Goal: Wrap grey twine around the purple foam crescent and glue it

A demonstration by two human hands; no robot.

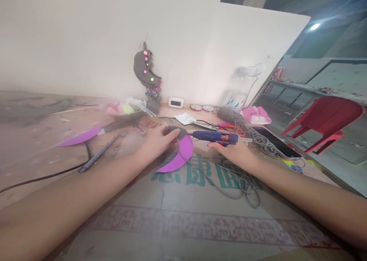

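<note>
My left hand (160,140) pinches a purple crescent (183,156) by its upper end, where grey yarn (175,132) is wrapped around it. The bare lower part of the crescent curves down to a point at the left. In my right hand (233,152) is a blue hot glue gun (215,137), with a pale glue stick (245,139) poking out of its back. Its nozzle points left and meets the crescent's edge beside the wrapped part; whether they touch I cannot tell. Loose grey yarn (249,192) lies in loops below my right hand.
A grey crescent with coloured pompoms (143,68) hangs on the wall. Along the back stand a small clock (176,102), tape rolls (196,107) and a glass jar (241,87). Scissors (205,125), a phone (276,142), another purple crescent (82,136) and a black cable (43,177) lie around.
</note>
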